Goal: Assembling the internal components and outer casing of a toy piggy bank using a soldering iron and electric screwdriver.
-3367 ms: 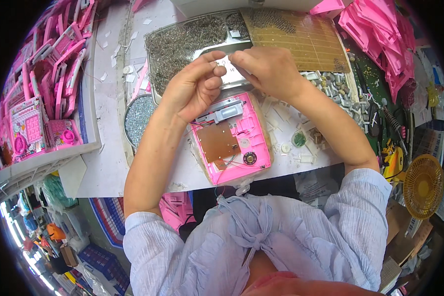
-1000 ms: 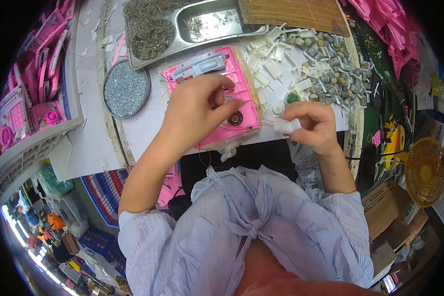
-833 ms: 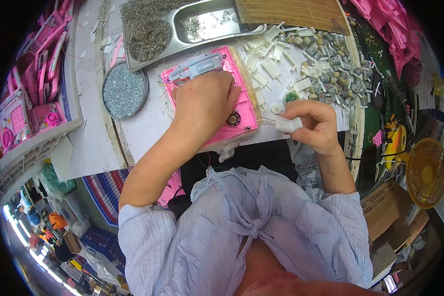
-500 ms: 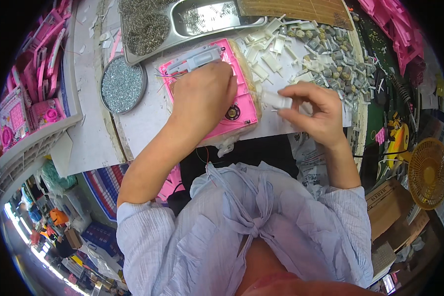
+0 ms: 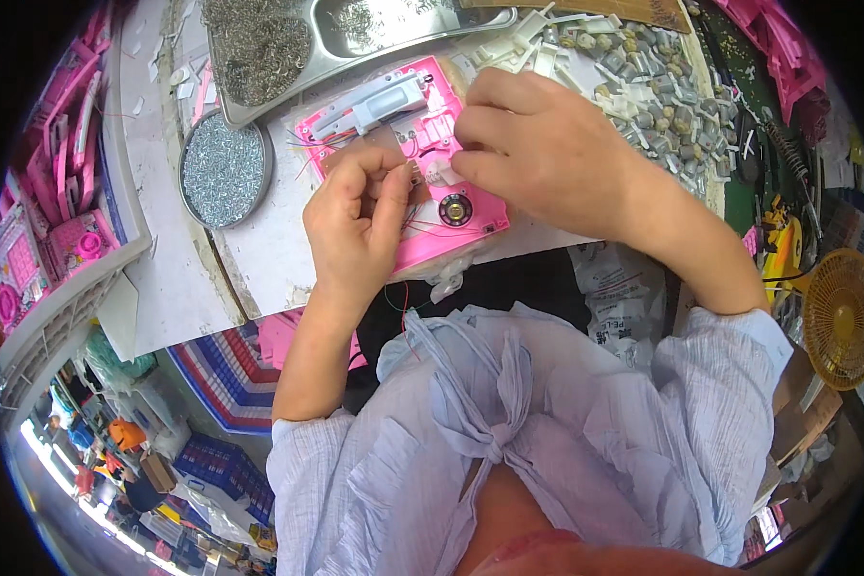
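A pink plastic casing (image 5: 437, 252) lies on a padded, plastic-wrapped block on the table. It carries a long grey plastic part (image 5: 374, 106), a brown circuit board, thin wires and a round black speaker (image 5: 455, 209). My left hand (image 5: 346, 226) is over the board's near left side, thumb and fingers pinched together; whatever is between them is hidden. From the right, my right hand (image 5: 566, 144) reaches over the casing. Its fingertips grip a small white plastic piece (image 5: 441, 174) just above the speaker.
A round dish (image 5: 223, 226) of small screws stands left of the casing. Behind it sits a metal tray (image 5: 328, 72) with springs. White plastic parts (image 5: 547, 60) and grey cylindrical pieces (image 5: 658, 120) are heaped at the right. Pink casings (image 5: 43, 230) fill a crate at far left.
My right hand has moved left with the white piece, from beside the casing to above it. My left hand has drawn back toward me, uncovering the grey part and some board.
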`<control>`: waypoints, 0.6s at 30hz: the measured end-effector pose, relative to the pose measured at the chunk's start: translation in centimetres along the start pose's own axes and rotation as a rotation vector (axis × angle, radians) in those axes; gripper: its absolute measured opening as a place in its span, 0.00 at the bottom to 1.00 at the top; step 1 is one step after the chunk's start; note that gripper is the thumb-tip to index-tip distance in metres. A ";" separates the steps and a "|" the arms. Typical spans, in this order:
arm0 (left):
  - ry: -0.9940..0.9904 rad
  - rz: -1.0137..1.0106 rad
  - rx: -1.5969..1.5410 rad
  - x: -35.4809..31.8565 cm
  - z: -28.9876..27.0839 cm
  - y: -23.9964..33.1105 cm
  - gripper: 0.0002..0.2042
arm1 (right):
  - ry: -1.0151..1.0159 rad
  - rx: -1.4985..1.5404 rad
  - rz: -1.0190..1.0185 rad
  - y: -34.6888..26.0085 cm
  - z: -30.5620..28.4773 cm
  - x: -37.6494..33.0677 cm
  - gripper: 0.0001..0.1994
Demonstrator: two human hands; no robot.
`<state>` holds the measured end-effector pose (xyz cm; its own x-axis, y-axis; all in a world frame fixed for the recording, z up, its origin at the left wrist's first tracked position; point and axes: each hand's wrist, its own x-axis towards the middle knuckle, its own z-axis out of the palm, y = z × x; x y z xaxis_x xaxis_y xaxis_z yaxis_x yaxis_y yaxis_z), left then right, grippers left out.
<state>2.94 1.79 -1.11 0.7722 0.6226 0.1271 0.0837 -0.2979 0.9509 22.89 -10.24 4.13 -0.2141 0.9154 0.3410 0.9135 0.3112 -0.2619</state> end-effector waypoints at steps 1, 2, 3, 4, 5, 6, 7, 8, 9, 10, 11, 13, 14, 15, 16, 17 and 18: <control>0.000 -0.012 -0.016 -0.1 0.0 -0.3 0.03 | -0.015 -0.016 -0.051 0.2 -0.1 0.4 0.16; 0.000 -0.025 -0.033 -0.2 0.0 -0.5 0.03 | 0.028 0.073 -0.055 1.0 0.5 0.4 0.16; 0.002 -0.013 -0.011 -0.2 0.0 -0.5 0.03 | 0.070 0.162 -0.058 2.0 1.5 0.1 0.15; 0.003 0.002 0.009 -0.2 0.0 -0.6 0.03 | 0.112 0.246 -0.060 2.6 2.3 -0.3 0.15; 0.004 0.017 0.028 -0.2 -0.1 -0.6 0.03 | 0.152 0.334 0.006 2.6 3.2 -1.1 0.15; -0.009 0.020 0.026 -0.1 0.0 -0.6 0.03 | 0.192 0.415 0.072 2.6 4.2 -2.0 0.14; -0.024 0.022 0.024 0.0 0.0 -0.6 0.03 | 0.233 0.496 0.141 2.6 4.8 -2.8 0.14; -0.041 0.025 0.021 0.0 -0.1 -0.4 0.03 | 0.238 0.469 0.118 2.4 5.1 -2.9 0.14; -0.064 0.091 0.103 0.2 -0.1 -0.1 0.03 | 0.242 0.438 0.099 2.2 5.5 -2.9 0.13; -0.087 0.162 0.175 0.5 -0.2 0.2 0.04 | 0.240 0.400 0.084 2.0 5.4 -2.8 0.13; -0.110 0.234 0.246 0.7 -0.2 0.3 0.05 | 0.148 0.337 0.120 1.4 5.1 -2.6 0.14; -0.157 0.374 0.325 0.9 -0.2 0.4 0.07 | -0.035 0.209 0.186 -0.1 3.8 -1.7 0.15; -0.183 0.449 0.362 1.0 -0.3 0.6 0.08 | -0.023 0.165 0.212 -0.9 3.6 -1.6 0.15; -0.224 0.461 0.398 1.2 -0.4 0.8 0.09 | -0.006 0.119 0.230 -1.5 3.9 -1.6 0.15; -0.264 0.473 0.435 1.4 -0.5 1.1 0.10 | 0.011 0.074 0.247 -1.7 3.9 -1.9 0.15; -0.303 0.485 0.473 1.5 -0.5 1.4 0.10 | 0.086 0.164 0.284 -1.5 3.5 -2.7 0.15; -0.347 0.513 0.535 1.6 -0.4 1.2 0.11 | 0.165 0.257 0.318 -1.2 3.3 -3.6 0.15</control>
<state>4.04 2.77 0.37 0.9397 0.0818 0.3319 -0.1114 -0.8447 0.5235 21.44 -13.12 0.25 0.1408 0.9295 0.3408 0.8047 0.0931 -0.5863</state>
